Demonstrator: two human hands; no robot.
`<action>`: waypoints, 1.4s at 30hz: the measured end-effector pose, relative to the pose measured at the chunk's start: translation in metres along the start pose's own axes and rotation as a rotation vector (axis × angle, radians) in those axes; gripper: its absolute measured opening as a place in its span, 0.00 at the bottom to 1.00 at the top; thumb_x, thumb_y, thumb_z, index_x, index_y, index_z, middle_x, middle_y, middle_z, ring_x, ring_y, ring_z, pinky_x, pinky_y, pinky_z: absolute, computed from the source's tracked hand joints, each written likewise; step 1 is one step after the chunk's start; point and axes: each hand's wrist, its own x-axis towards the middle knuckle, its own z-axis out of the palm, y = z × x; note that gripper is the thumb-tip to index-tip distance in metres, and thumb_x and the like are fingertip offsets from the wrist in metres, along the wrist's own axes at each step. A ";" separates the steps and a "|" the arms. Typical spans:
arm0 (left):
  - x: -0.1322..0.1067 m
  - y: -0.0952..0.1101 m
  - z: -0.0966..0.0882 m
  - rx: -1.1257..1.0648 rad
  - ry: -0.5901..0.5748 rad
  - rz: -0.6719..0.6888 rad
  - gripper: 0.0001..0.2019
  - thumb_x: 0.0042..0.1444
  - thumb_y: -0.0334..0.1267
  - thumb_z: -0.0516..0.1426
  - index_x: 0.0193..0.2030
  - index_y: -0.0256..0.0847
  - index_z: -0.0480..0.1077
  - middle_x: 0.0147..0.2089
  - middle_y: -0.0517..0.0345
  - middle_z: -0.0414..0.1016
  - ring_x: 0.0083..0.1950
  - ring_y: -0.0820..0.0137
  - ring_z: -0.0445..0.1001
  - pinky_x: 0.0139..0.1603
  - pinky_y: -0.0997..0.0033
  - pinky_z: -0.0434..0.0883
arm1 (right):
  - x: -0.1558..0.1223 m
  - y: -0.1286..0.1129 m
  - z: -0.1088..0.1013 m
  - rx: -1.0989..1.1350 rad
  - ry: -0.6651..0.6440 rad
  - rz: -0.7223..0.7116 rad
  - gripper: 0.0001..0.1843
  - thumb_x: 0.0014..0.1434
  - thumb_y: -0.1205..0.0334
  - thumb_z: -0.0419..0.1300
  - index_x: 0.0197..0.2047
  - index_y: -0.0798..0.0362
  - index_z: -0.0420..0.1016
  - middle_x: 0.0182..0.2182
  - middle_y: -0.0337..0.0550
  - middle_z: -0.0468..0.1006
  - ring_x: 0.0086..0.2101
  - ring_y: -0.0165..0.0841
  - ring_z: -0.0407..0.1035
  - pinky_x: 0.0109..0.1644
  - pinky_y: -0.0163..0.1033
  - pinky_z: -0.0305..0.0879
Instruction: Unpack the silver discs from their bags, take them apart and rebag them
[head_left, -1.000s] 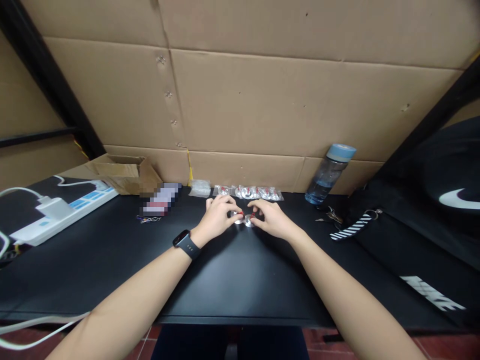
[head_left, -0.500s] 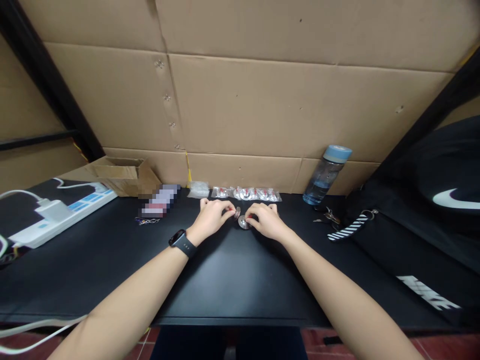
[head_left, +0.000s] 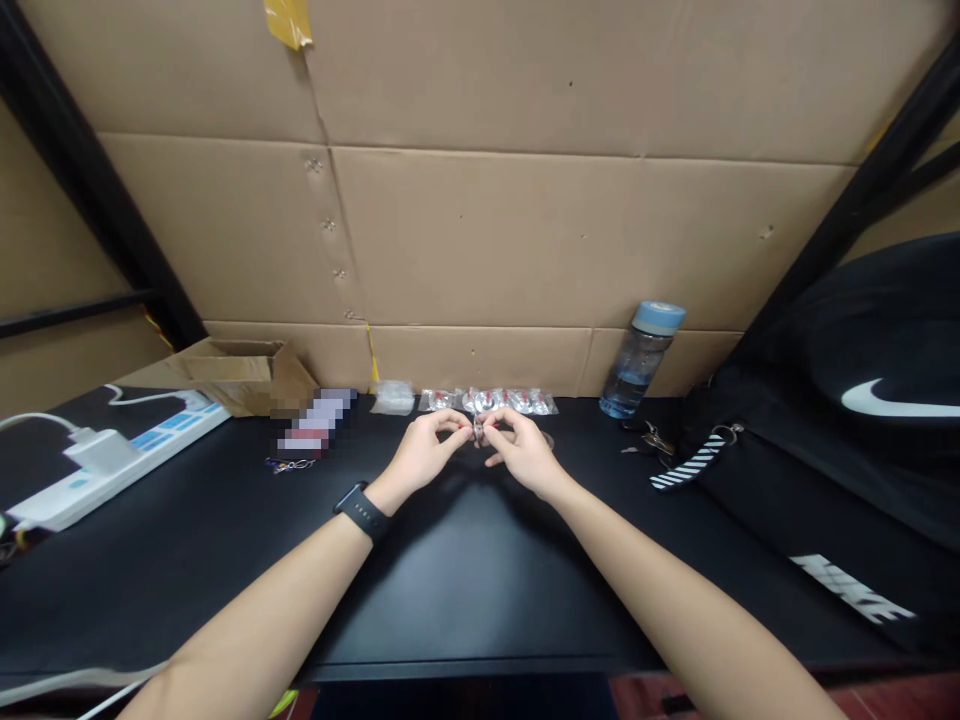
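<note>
Above the black table, my left hand (head_left: 426, 450) and my right hand (head_left: 523, 458) meet almost fingertip to fingertip. Thumb and index finger are pinched together on each. Between them is a small shiny round disc (head_left: 478, 428), seen nearly edge-on, with red showing at the fingertips; its exact kind and whether it is one piece or two I cannot make out. Just behind the fingers lies a row of clear packets (head_left: 501, 400), each with a silvery disc and a red spot. Part of another round piece (head_left: 549, 441) shows beyond my right hand.
Left of the packets lies a small stack of clear bags (head_left: 394, 397). An open cardboard box (head_left: 292, 378), a blurred-out item (head_left: 315, 420) and a white power strip (head_left: 120, 465) are farther left. To the right stand a water bottle (head_left: 637, 365), keys (head_left: 656, 440) and a black bag (head_left: 787, 480).
My hands have come closer together. The disc by my right fingers, flat to view before, has been raised against the one in my left hand. The view has tilted up slightly.
</note>
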 end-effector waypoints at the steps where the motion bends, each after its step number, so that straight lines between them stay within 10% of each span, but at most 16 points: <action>1: 0.000 0.001 0.000 -0.005 -0.003 -0.002 0.11 0.61 0.46 0.57 0.40 0.42 0.74 0.40 0.55 0.81 0.42 0.65 0.80 0.45 0.68 0.72 | -0.001 -0.001 0.001 0.070 -0.014 0.035 0.12 0.61 0.51 0.60 0.39 0.51 0.68 0.52 0.45 0.72 0.39 0.34 0.77 0.31 0.36 0.76; 15: 0.008 -0.007 -0.028 0.112 -0.067 0.019 0.14 0.64 0.47 0.54 0.49 0.43 0.72 0.47 0.54 0.80 0.48 0.66 0.77 0.51 0.66 0.70 | -0.002 -0.012 -0.006 0.288 -0.096 0.236 0.19 0.58 0.60 0.65 0.53 0.46 0.75 0.48 0.45 0.73 0.35 0.32 0.78 0.32 0.36 0.77; 22: 0.007 -0.055 -0.084 0.895 0.228 -0.192 0.15 0.59 0.38 0.57 0.52 0.47 0.72 0.57 0.48 0.73 0.59 0.50 0.66 0.56 0.51 0.61 | 0.004 -0.020 -0.011 0.281 0.059 0.285 0.24 0.56 0.60 0.66 0.56 0.49 0.74 0.48 0.48 0.74 0.35 0.33 0.77 0.35 0.39 0.78; 27: 0.005 -0.074 -0.080 0.963 0.277 -0.289 0.10 0.61 0.40 0.54 0.45 0.47 0.75 0.55 0.47 0.72 0.58 0.50 0.65 0.52 0.53 0.60 | 0.005 -0.008 -0.017 0.110 0.069 0.177 0.30 0.49 0.61 0.71 0.57 0.46 0.75 0.52 0.47 0.73 0.33 0.28 0.76 0.35 0.35 0.75; 42: 0.008 -0.048 -0.076 0.873 0.480 -0.083 0.09 0.61 0.45 0.58 0.33 0.45 0.74 0.47 0.55 0.80 0.55 0.55 0.66 0.56 0.52 0.51 | 0.016 -0.004 -0.041 -0.072 0.084 0.046 0.27 0.52 0.58 0.67 0.56 0.49 0.74 0.41 0.44 0.79 0.28 0.28 0.71 0.32 0.35 0.70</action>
